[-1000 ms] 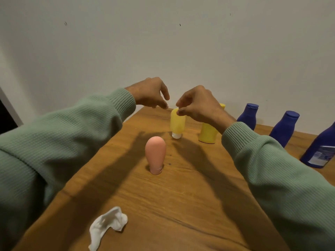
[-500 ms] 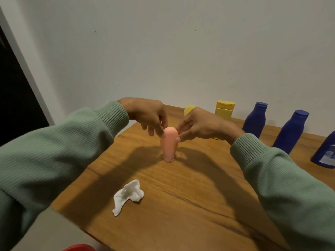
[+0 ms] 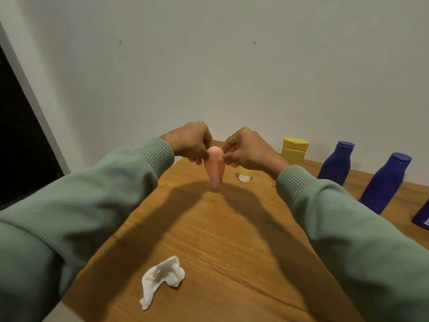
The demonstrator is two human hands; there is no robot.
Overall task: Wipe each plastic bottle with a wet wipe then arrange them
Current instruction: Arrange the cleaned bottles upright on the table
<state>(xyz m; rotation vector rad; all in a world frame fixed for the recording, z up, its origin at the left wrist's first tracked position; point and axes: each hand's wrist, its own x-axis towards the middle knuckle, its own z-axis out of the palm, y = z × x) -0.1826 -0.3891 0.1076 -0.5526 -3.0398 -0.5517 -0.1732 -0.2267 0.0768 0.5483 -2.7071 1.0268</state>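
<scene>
A small pink bottle hangs cap down just above the wooden table. My left hand pinches its rounded top from the left and my right hand pinches it from the right. A crumpled white wet wipe lies near the table's front edge. Behind my right hand stands a small yellow bottle with a white cap, mostly hidden, and a larger yellow bottle.
Two dark blue bottles stand in a row along the back right by the wall, and part of a third blue bottle shows at the right edge. A dark doorway opens at the left past the table's corner.
Both hands left the small yellow bottle, took hold of the pink bottle's top and moved it towards the back of the table. The camera view has tilted up.
</scene>
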